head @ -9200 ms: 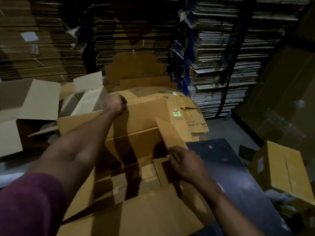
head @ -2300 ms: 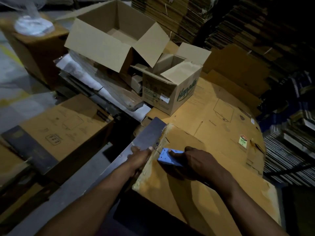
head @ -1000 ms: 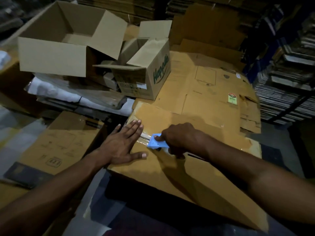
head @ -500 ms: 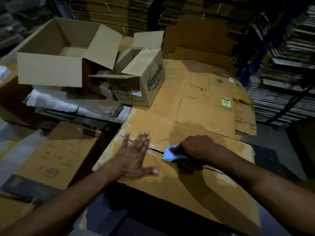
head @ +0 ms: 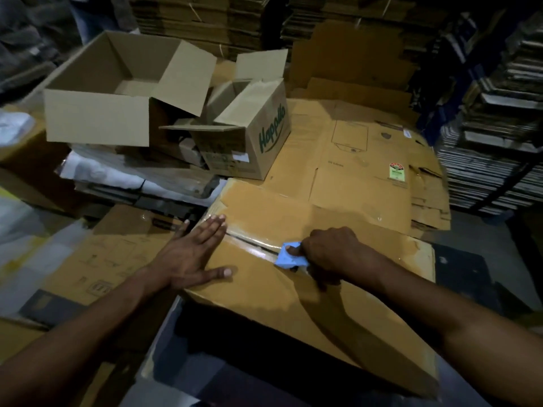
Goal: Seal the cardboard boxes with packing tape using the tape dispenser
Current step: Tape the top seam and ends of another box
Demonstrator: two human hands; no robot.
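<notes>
A large brown cardboard box (head: 264,304) lies in front of me with its two top flaps closed along a centre seam. My left hand (head: 194,254) presses flat on the left end of the box, fingers straight across the seam. My right hand (head: 332,254) grips a light blue tape dispenser (head: 289,257) that sits on the seam near the middle. A strip of clear shiny tape (head: 252,245) runs along the seam between my left fingers and the dispenser. The tape roll itself is hidden under my right hand.
Two open boxes stand beyond: a plain one (head: 97,118) at the left and a "Happilo" box (head: 261,142) beside it. Flattened cartons (head: 367,171) lie behind the sealed box. A closed carton (head: 117,254) sits at the left. Tall stacks of flat cardboard (head: 493,142) line the right and back.
My right hand has drawn the dispenser rightward along the seam, away from my left hand, leaving more tape laid behind it. My left hand stays pressed at the box's left end.
</notes>
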